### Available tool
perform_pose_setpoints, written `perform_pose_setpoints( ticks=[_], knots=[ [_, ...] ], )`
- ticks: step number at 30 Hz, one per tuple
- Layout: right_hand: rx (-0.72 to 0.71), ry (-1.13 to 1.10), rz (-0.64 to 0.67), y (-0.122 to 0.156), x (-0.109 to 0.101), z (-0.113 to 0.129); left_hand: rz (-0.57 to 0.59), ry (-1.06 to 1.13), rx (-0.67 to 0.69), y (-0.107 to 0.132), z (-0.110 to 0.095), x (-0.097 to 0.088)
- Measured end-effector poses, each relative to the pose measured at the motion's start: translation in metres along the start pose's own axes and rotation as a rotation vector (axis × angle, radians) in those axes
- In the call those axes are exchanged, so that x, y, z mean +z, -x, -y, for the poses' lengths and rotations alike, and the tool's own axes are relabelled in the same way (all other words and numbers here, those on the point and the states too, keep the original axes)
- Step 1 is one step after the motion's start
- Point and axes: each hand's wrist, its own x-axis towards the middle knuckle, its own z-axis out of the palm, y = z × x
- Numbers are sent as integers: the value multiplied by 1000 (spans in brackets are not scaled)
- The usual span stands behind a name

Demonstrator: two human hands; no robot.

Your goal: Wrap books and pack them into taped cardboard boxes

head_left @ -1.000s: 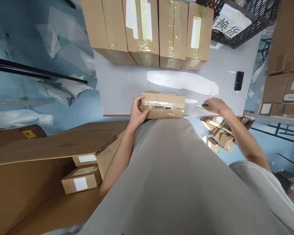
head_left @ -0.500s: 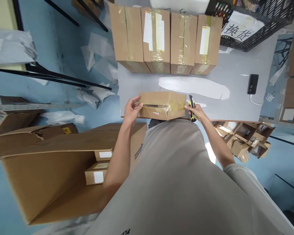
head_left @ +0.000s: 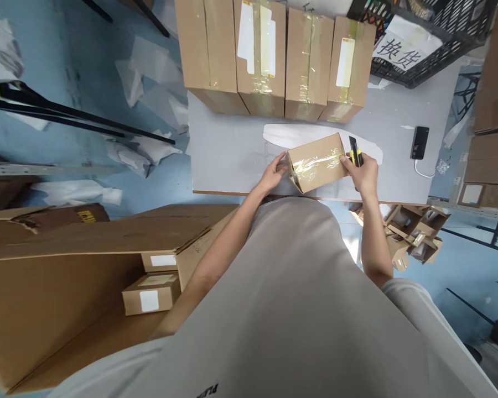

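A small taped cardboard box (head_left: 316, 162) is tilted up on the grey table (head_left: 228, 149), near its front edge. My left hand (head_left: 274, 172) touches the box's left end with its fingers stretched out. My right hand (head_left: 364, 172) is closed round a yellow and black utility knife (head_left: 354, 151) and presses against the box's right end. The knife points away from me, beside the box.
Several tall taped cartons (head_left: 274, 55) stand in a row at the table's back. A black crate (head_left: 423, 38) with a paper sign sits at the back right, a black phone (head_left: 420, 142) on a cable at the right. A big open carton (head_left: 83, 276) with small boxes stands on the floor at left.
The box has been turned and lifted at an angle, and shifted right. My right hand with the knife has moved up along the box's right end.
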Motion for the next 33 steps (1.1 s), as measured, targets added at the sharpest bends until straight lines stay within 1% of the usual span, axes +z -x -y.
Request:
perform_pose_setpoints(
  ticks=[2, 4, 6, 8, 9, 11, 14, 17, 28, 33],
  knots=[
    [-49, 84, -36, 14, 2, 4, -23, -3, 48, 2, -22, -11],
    [-73, 83, -15, 34, 5, 13, -24, 3, 109, 6, -52, -21],
    [-89, 49, 72, 56, 8, 27, -9, -14, 134, 9, -82, -27],
    [-133, 55, 198, 77, 12, 45, 16, -50, 133, 10, -107, -27],
    [-165, 83, 258, 86, 14, 54, 24, -69, 124, 10, -115, -27],
    [-218, 175, 353, 100, 18, 72, 27, -93, 99, 8, -125, -25],
    [-225, 323, 433, 109, 25, 91, 21, -81, 74, 5, -127, -25],
    [-206, 389, 465, 109, 33, 101, 17, -50, 74, 4, -124, -28],
    [-161, 491, 483, 104, 48, 120, 27, -16, 78, 6, -126, -30],
    [-134, 543, 486, 110, 49, 124, 11, -17, 76, 7, -124, -28]
  ],
)
